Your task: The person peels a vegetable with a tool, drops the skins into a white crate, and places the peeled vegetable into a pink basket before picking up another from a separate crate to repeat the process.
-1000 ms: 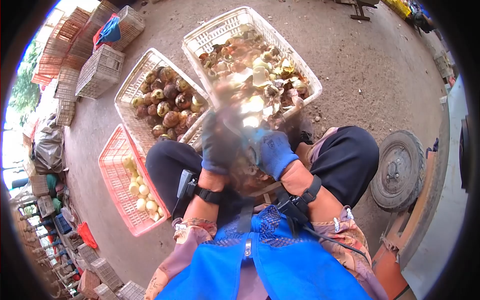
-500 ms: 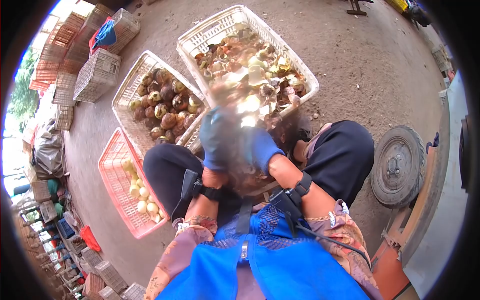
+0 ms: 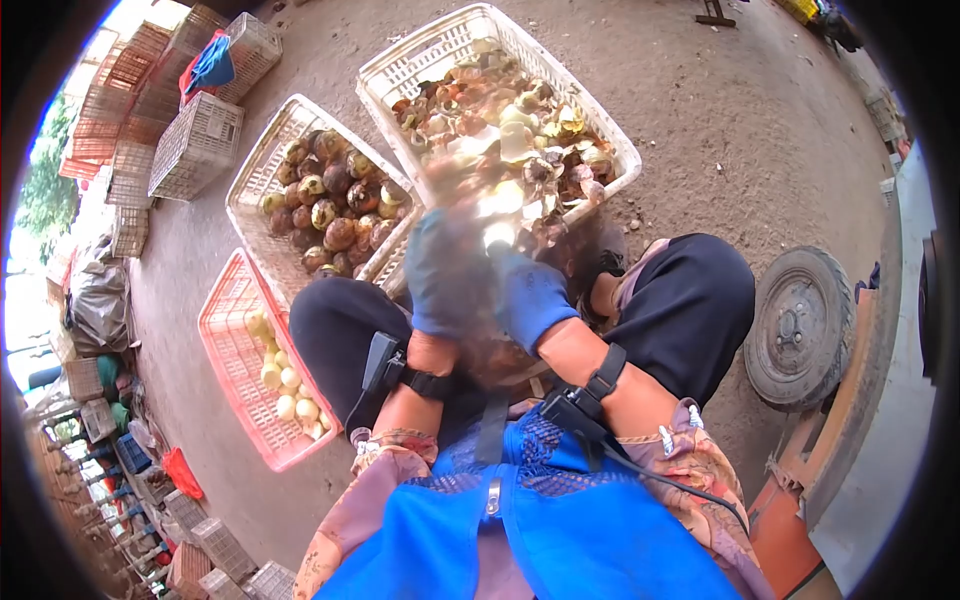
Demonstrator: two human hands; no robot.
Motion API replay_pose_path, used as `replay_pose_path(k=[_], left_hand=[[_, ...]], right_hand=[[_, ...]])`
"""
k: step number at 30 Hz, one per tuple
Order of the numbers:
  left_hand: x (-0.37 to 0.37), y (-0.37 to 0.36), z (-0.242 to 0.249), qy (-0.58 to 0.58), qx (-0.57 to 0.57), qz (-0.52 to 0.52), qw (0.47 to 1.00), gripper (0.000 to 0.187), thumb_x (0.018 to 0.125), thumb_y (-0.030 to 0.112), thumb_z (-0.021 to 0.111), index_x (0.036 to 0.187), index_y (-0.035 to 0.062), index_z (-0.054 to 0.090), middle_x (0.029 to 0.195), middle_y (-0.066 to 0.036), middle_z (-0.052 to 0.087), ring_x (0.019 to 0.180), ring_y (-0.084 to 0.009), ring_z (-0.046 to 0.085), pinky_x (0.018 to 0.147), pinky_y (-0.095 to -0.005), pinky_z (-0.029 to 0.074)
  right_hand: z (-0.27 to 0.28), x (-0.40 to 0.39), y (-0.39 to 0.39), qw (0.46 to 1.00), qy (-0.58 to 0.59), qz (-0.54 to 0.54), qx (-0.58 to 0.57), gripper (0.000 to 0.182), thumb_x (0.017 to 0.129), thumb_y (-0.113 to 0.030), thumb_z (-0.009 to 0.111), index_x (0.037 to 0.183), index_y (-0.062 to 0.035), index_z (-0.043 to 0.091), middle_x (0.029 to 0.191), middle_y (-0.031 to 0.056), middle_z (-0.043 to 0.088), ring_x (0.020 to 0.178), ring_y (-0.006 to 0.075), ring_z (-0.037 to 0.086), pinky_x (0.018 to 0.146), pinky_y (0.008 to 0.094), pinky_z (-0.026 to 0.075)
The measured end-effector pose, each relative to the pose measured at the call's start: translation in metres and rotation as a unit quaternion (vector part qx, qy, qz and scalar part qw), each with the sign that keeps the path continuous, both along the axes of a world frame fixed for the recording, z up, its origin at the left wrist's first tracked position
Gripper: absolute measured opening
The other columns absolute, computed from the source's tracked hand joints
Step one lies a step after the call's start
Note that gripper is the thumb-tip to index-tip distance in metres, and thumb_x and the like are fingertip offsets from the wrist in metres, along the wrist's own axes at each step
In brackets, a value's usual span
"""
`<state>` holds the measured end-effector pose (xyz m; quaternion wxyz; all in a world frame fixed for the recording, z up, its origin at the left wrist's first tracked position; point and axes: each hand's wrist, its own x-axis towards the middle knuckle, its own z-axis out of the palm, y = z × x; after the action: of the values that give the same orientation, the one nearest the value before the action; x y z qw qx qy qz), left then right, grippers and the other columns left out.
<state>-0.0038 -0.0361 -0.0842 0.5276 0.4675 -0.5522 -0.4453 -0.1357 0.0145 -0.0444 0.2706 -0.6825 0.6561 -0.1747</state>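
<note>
My left hand (image 3: 443, 272), in a grey-blue glove, is raised between my knees. Its fingers are smeared by motion. Close beside it, my right hand (image 3: 532, 297) wears a blue glove, its fingers curled inward. A small bright whitish patch shows between the hands; glare and blur hide what it is. Just beyond them, a white crate (image 3: 625, 165) holds brown and pale peelings (image 3: 540, 130). To the left, another white crate (image 3: 240, 200) contains brown, round, onion-like bulbs (image 3: 340, 235). A pink crate (image 3: 228, 375) has pale, peeled-looking bulbs (image 3: 287, 407) in it.
My bent knees flank the hands. A wheel with a tyre (image 3: 797, 328) lies at right, near a metal panel (image 3: 880, 400). Stacked crates (image 3: 195, 145) stand at upper left, and more baskets (image 3: 225, 550) at lower left. Bare brown ground (image 3: 720, 120) stretches beyond the crates.
Both hands stay close together between my knees, shifting only slightly and still blurred. The whole view has moved a little. The crates' contents look the same.
</note>
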Motion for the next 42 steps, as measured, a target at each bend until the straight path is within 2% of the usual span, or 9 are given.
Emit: replay_pose_path(k=[3, 5, 9, 11, 19, 26, 29, 38, 42], left_hand=[[0.000, -0.001, 0.013, -0.384, -0.203, 0.046, 0.900, 0.024, 0.094, 0.023, 0.061, 0.112, 0.0069, 0.063, 0.100, -0.003, 0.067, 0.090, -0.0156, 0.064, 0.078, -0.0286, 0.053], [-0.014, 0.004, 0.026, 0.371, 0.184, 0.033, 0.909, 0.023, 0.094, 0.021, 0.059, 0.111, 0.0057, 0.063, 0.100, -0.003, 0.066, 0.090, -0.0146, 0.063, 0.078, -0.0283, 0.052], [-0.017, -0.003, 0.003, 0.252, 0.131, 0.050, 0.958, 0.027, 0.094, 0.020, 0.059, 0.115, 0.0036, 0.062, 0.099, -0.002, 0.065, 0.089, -0.0131, 0.062, 0.077, -0.0265, 0.052], [0.002, -0.017, -0.023, -0.225, -0.140, -0.009, 0.964, 0.037, 0.091, 0.013, 0.059, 0.127, 0.0027, 0.055, 0.099, -0.004, 0.064, 0.089, -0.0130, 0.061, 0.076, -0.0260, 0.052], [-0.006, -0.021, -0.015, 0.353, 0.158, -0.110, 0.916, 0.029, 0.088, 0.014, 0.065, 0.116, 0.0052, 0.059, 0.089, -0.002, 0.059, 0.073, -0.0104, 0.053, 0.076, -0.0289, 0.049], [-0.001, -0.021, -0.034, -0.154, -0.057, 0.020, 0.986, 0.021, 0.088, 0.021, 0.067, 0.105, 0.0090, 0.064, 0.078, 0.002, 0.060, 0.069, -0.0102, 0.053, 0.076, -0.0311, 0.049], [-0.011, -0.013, -0.004, 0.422, 0.256, -0.045, 0.869, 0.020, 0.088, 0.022, 0.068, 0.103, 0.0097, 0.064, 0.076, 0.002, 0.060, 0.069, -0.0103, 0.053, 0.073, -0.0283, 0.048], [-0.013, -0.019, -0.032, -0.048, 0.018, 0.014, 0.999, 0.012, 0.086, 0.022, 0.070, 0.086, 0.0125, 0.062, 0.069, 0.003, 0.056, 0.060, -0.0123, 0.052, 0.057, -0.0264, 0.045], [-0.007, -0.022, -0.036, 0.116, 0.087, -0.059, 0.988, 0.014, 0.087, 0.024, 0.069, 0.084, 0.0127, 0.062, 0.071, 0.001, 0.059, 0.062, -0.0143, 0.054, 0.058, -0.0271, 0.046]], right_hand=[[-0.013, 0.012, -0.014, 0.996, 0.080, -0.037, -0.013, 0.030, 0.085, -0.026, 0.063, 0.106, -0.0077, 0.053, 0.089, 0.0139, 0.069, 0.077, 0.0339, 0.070, 0.063, 0.0472, 0.055], [-0.007, 0.015, -0.022, 0.995, 0.083, -0.037, 0.050, 0.030, 0.085, -0.027, 0.063, 0.106, -0.0067, 0.053, 0.091, 0.0147, 0.069, 0.079, 0.0330, 0.070, 0.064, 0.0462, 0.055], [-0.061, 0.014, -0.026, 0.991, 0.115, 0.066, 0.035, 0.034, 0.085, -0.030, 0.063, 0.106, -0.0039, 0.055, 0.096, 0.0186, 0.068, 0.088, 0.0322, 0.069, 0.071, 0.0438, 0.055], [-0.023, 0.008, -0.026, 0.992, 0.107, 0.049, 0.048, 0.035, 0.085, -0.030, 0.063, 0.108, -0.0037, 0.056, 0.097, 0.0195, 0.067, 0.090, 0.0320, 0.068, 0.074, 0.0433, 0.055], [-0.033, -0.001, -0.031, 0.999, 0.015, 0.023, 0.030, 0.032, 0.085, -0.028, 0.061, 0.103, -0.0016, 0.059, 0.095, 0.0228, 0.065, 0.092, 0.0370, 0.065, 0.076, 0.0432, 0.053], [-0.029, -0.003, -0.030, 0.984, -0.164, -0.043, 0.056, 0.019, 0.087, -0.023, 0.057, 0.092, -0.0040, 0.061, 0.090, 0.0214, 0.065, 0.089, 0.0382, 0.065, 0.073, 0.0434, 0.053], [-0.012, -0.003, -0.020, 0.999, 0.002, -0.019, 0.026, 0.022, 0.089, -0.025, 0.055, 0.097, -0.0057, 0.060, 0.086, 0.0185, 0.067, 0.084, 0.0359, 0.066, 0.072, 0.0449, 0.052], [-0.012, -0.007, -0.028, 0.996, 0.053, -0.041, 0.066, 0.028, 0.085, -0.022, 0.059, 0.107, -0.0063, 0.056, 0.095, 0.0199, 0.068, 0.088, 0.0382, 0.068, 0.077, 0.0473, 0.055], [-0.029, -0.012, -0.040, 0.992, 0.041, 0.039, 0.116, 0.031, 0.085, -0.021, 0.064, 0.110, -0.0035, 0.061, 0.105, 0.0197, 0.068, 0.099, 0.0351, 0.066, 0.082, 0.0424, 0.053]])
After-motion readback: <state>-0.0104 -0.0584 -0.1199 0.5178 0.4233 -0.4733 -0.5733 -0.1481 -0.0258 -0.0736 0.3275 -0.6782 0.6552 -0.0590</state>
